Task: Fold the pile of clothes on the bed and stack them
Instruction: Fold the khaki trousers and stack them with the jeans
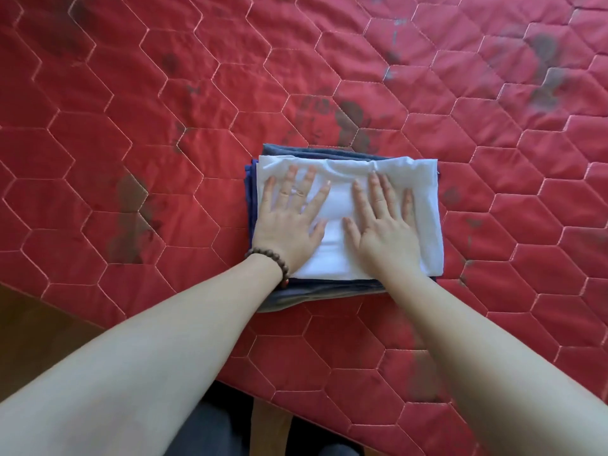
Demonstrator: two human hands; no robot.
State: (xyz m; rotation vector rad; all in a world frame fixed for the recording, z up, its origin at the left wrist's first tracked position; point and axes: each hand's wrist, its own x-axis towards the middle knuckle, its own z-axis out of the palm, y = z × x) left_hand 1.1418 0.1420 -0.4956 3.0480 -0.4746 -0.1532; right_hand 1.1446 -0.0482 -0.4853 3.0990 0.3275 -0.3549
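A folded white garment lies on top of a stack of folded blue and grey clothes in the middle of the red quilted bed. My left hand presses flat on the white garment's left half, fingers straight and spread, a beaded bracelet on the wrist. On the right half, my right hand lies flat the same way. The darker clothes show only as edges at the back, left and front of the stack.
The red bed cover has hexagon stitching and dark stains in several places. Its near edge runs diagonally across the lower left, with brown floor beyond it. No loose clothes are in view on the bed.
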